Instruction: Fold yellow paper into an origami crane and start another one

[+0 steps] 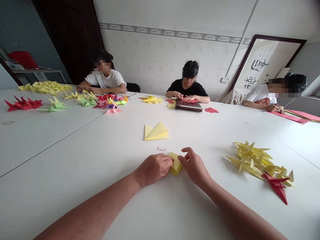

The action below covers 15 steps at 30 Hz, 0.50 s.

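Observation:
A small yellow folded paper (175, 170) lies on the white table (120, 206) right in front of me, with creased flaps on its upper side. My left hand (156, 168) has its fingers curled against the left edge of this paper, gripping it. On the other side, my right hand (196, 166) touches the right edge with its thumb. Its index finger is raised and apart from the thumb. Beyond my hands lies a larger yellow folded paper (157, 131) with pointed flaps.
Yellow paper cranes (252, 158) and a red paper crane (277, 186) lie at right. Mixed cranes (110, 101) and a yellow pile (47, 87) sit far left. Across the table, one person works at a paper cutter (189, 105); two others sit at either side.

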{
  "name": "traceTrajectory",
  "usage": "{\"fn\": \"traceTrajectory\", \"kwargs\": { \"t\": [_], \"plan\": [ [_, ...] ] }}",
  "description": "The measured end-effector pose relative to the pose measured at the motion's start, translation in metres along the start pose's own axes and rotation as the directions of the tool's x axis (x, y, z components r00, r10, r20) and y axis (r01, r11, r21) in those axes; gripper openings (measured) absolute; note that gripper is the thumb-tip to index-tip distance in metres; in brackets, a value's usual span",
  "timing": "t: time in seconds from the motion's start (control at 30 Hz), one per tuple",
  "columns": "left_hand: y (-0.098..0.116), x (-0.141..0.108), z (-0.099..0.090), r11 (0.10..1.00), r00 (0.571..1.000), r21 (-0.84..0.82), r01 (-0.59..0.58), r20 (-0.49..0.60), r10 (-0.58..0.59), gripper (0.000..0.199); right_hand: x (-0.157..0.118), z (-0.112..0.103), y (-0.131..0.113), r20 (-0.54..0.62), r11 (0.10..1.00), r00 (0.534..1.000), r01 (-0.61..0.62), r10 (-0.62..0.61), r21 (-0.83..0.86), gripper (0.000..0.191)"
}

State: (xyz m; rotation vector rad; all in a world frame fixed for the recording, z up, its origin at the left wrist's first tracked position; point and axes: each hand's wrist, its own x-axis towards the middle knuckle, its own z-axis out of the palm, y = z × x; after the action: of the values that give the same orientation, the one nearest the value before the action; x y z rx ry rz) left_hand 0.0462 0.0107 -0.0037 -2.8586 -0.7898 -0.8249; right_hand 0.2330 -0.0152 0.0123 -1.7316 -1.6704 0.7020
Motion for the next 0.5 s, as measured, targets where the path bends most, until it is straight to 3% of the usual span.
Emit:
{"fn": "traceTrajectory", "kwargs": {
  "t": [0.1, 0.17, 0.23, 0.3, 0.37, 0.5],
  "plan": [
    [-0.002, -0.001, 0.001, 1.0, 1.0, -0.007, 0.004, 0.019, -0.003, 0.02, -0.012, -0.002, 0.003, -0.16, 0.949, 0.956, 0.206, -0.247, -0.237, 0.02],
    [-0.002, -0.001, 0.0, 0.999, 0.999, -0.016, 0.031, 0.034, -0.03, 0.019, -0.023, -0.004, 0.007, -0.184, 0.85, 0.857, 0.405, -0.481, -0.336, 0.017],
    [-0.002, -0.001, 0.0, 0.996, 0.996, -0.039, 0.082, 0.045, -0.08, 0.019, -0.034, -0.007, 0.01, -0.116, 0.737, 0.756, 0.572, -0.644, -0.359, 0.02],
    [-0.002, -0.001, 0.0, 0.986, 0.988, -0.08, 0.148, 0.044, -0.145, 0.018, -0.042, -0.009, 0.013, -0.013, 0.661, 0.701, 0.667, -0.713, -0.343, 0.022],
    [-0.002, 0.0, 0.0, 0.968, 0.977, -0.136, 0.212, 0.039, -0.209, 0.017, -0.045, -0.011, 0.016, 0.063, 0.631, 0.68, 0.708, -0.731, -0.317, 0.019],
    [-0.004, 0.0, 0.001, 0.915, 0.947, -0.245, 0.32, 0.061, -0.315, 0.016, -0.042, -0.01, 0.018, 0.192, 0.638, 0.705, 0.704, -0.683, -0.312, 0.019]
  ]
}}
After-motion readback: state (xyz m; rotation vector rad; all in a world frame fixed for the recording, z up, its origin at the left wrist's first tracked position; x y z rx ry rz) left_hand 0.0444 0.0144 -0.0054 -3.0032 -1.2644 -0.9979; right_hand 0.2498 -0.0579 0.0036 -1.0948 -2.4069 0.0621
